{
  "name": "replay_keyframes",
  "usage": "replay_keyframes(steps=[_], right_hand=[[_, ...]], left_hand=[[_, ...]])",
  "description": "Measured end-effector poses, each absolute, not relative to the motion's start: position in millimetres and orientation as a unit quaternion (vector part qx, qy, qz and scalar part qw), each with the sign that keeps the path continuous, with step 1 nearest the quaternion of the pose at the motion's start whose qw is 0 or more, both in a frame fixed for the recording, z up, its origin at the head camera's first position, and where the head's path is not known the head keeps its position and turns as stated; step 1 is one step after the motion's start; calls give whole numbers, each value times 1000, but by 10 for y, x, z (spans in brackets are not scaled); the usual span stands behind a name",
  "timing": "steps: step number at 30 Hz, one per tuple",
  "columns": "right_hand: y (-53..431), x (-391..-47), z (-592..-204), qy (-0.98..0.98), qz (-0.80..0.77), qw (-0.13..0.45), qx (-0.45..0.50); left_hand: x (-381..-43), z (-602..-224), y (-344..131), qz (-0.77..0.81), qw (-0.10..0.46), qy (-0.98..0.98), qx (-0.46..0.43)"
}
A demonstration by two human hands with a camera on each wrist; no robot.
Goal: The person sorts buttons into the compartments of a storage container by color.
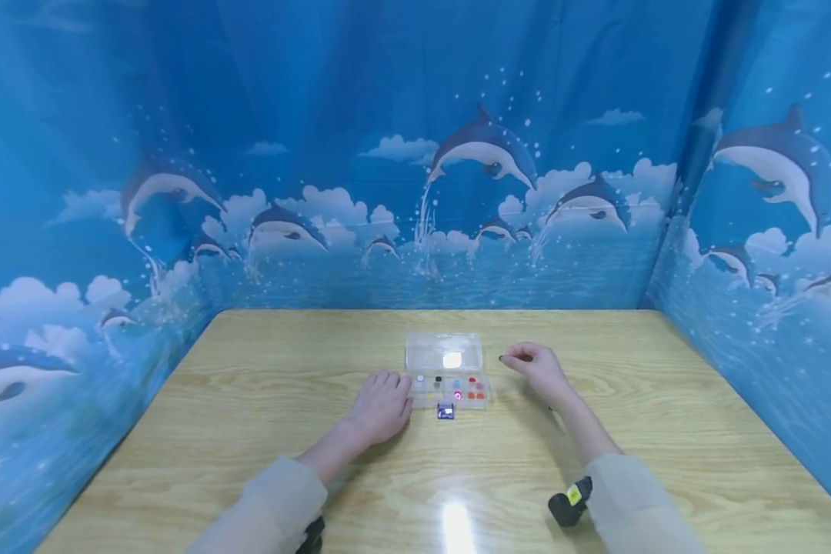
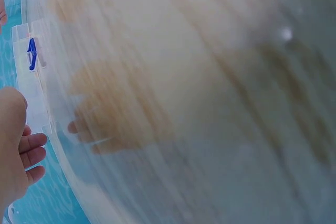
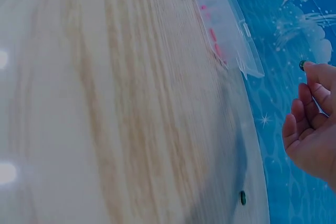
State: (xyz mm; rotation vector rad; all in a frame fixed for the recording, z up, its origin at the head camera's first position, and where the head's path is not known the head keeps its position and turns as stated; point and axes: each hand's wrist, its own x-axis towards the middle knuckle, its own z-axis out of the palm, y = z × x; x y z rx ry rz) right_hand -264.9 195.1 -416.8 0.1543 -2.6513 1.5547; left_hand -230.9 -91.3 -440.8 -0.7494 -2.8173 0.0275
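Note:
A clear plastic compartment box [image 1: 427,402] lies with its transparent lid [image 1: 425,352] folded back. Small coloured pieces [image 1: 476,385], red, orange, black, yellow and blue, sit in its compartments. My left hand [image 1: 381,408] rests at the box's left end, fingers loosely extended along it. To the right of the box, my right hand [image 1: 543,372] pinches a small dark green bead [image 3: 302,65] between thumb and forefinger, above the table. A second dark green bead [image 3: 242,198] lies on the table near the right forearm.
The wooden table [image 1: 284,346] reaches to a blue dolphin-print curtain [image 1: 360,169] at the back and sides. A small blue piece [image 1: 445,412] sits at the box's front edge. A black wrist device [image 1: 569,504] is on the right sleeve.

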Motion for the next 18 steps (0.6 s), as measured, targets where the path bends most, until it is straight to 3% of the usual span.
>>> replay_keyframes(steps=[18], right_hand=[[1569, -2616, -4183, -839, 540, 14, 73]], left_hand=[[-2311, -4425, -909, 11, 115, -960, -255]])
